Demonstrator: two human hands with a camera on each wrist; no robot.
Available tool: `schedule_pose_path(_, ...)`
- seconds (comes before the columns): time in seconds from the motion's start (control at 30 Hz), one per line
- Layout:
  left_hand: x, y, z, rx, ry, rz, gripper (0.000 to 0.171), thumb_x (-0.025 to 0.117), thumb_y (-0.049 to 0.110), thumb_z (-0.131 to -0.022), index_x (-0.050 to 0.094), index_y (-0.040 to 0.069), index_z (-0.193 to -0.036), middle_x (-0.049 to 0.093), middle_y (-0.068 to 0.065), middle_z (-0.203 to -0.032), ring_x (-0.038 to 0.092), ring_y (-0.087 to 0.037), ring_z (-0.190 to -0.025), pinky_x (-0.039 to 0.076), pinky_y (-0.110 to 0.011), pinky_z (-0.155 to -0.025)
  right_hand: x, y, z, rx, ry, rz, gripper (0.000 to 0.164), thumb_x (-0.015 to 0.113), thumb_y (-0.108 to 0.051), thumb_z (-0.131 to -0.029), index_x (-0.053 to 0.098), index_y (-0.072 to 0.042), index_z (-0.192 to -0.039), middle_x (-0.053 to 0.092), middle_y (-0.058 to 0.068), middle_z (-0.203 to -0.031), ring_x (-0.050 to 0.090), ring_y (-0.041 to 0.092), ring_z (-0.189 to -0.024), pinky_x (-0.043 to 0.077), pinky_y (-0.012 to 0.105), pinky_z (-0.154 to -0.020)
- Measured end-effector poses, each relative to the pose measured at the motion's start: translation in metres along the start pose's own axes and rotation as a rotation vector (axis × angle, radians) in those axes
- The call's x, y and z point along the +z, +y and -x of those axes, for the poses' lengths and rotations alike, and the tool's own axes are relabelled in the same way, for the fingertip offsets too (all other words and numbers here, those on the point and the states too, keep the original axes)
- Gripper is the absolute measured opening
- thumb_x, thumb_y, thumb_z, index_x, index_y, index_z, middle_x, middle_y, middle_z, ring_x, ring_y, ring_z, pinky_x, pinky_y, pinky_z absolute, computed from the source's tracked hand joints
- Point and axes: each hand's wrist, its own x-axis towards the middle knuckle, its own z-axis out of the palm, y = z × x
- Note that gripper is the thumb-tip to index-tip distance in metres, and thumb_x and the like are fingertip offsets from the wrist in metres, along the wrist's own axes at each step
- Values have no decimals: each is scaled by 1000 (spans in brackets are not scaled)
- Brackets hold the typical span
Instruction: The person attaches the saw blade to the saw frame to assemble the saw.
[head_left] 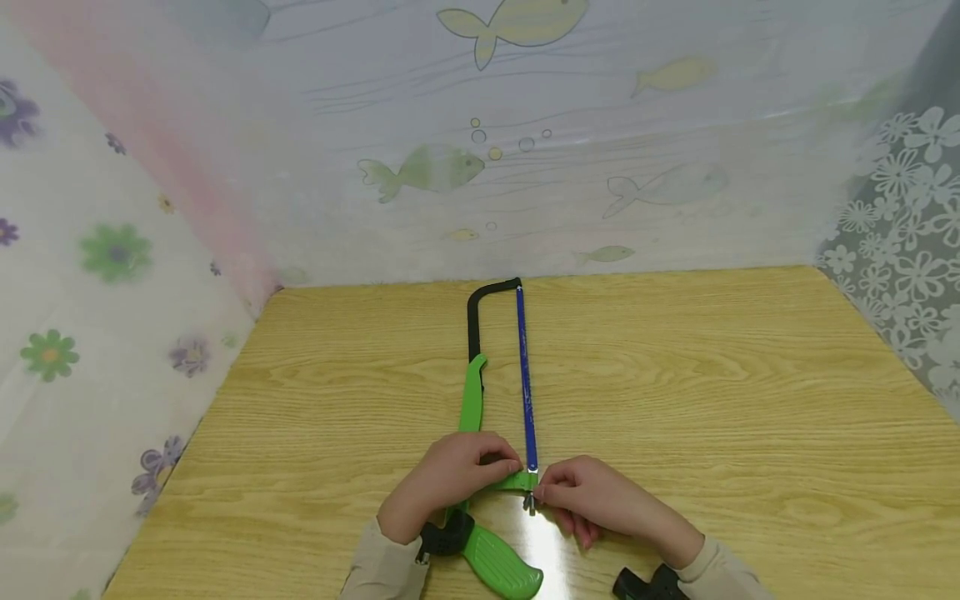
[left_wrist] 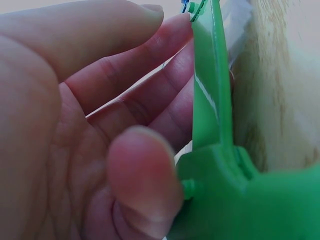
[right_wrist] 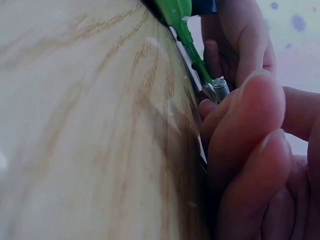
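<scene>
A hacksaw lies on the table, with a green frame (head_left: 471, 400), a black front bow (head_left: 474, 325), a blue blade (head_left: 526, 375) and a green ribbed handle (head_left: 504, 568). My left hand (head_left: 453, 475) grips the green frame near the handle end, its fingers (left_wrist: 170, 75) against the frame's side in the left wrist view. At the near end of the blade sits a wing nut (head_left: 529, 502) on a threaded bolt (right_wrist: 220, 89). Thumb and forefinger of my right hand (head_left: 592, 496) pinch at this wing nut; the fingertips partly hide it in the right wrist view.
The wood-grain table (head_left: 712, 375) stretches around the saw. Behind it hangs a sheet printed with fish (head_left: 442, 169), a flower-printed sheet (head_left: 116, 252) is on the left, and a white-flowered curtain (head_left: 918, 225) is on the right. Black wrist cameras sit on both wrists.
</scene>
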Motion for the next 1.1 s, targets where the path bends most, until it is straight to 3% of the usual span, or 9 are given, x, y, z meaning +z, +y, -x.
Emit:
schedule_pose_path(0.7, 3, 3, -6, 8, -9, 61, 18, 52, 44, -87, 66, 32, -90, 59, 22, -84, 54, 4, -77, 43, -22, -72, -4, 5, 4, 66, 54, -33, 43, 49, -42, -89, 49, -6, -65, 46, 0, -47, 45, 13, -34, 39, 28, -33)
schedule_pose_path(1.1, 3, -1, -6, -6, -9, 168, 21, 51, 44, -88, 66, 30, -94, 61, 20, -87, 55, 1, -81, 43, -23, -75, -6, 7, 5, 13, 11, -53, 42, 48, -37, -91, 50, -2, -68, 48, 3, -49, 46, 16, -35, 38, 28, -34)
